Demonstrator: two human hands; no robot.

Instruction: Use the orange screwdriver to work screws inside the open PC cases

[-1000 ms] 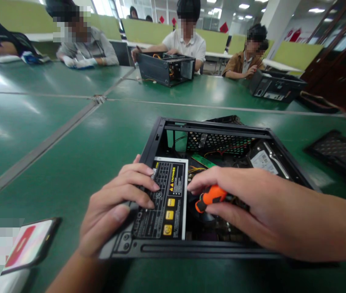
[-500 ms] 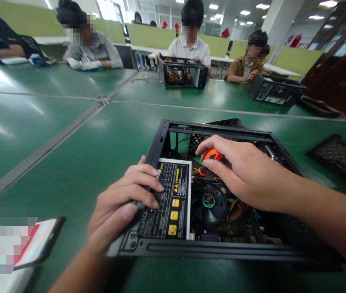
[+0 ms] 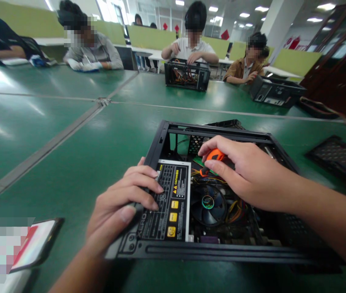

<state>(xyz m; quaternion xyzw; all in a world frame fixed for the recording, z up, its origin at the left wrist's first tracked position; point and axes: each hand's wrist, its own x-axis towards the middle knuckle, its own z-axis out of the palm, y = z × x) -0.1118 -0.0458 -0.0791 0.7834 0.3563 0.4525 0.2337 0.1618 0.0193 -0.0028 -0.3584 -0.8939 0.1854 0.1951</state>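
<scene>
An open black computer case lies on its side on the green table. My left hand rests over its left edge, fingers spread on the labelled power supply. Inside the case, my right hand grips an orange and black screwdriver by its handle, above coloured wires and a green board. The screwdriver's tip is hidden. A round black fan sits below that hand, beside the power supply.
A phone-like device lies at the lower left. A black mesh panel is at the right. Across the table, people sit, two with computer cases before them.
My right hand and the screwdriver have shifted very slightly to the right. Across the table, a person's hands have risen above a case, which has turned and moved a little right.
</scene>
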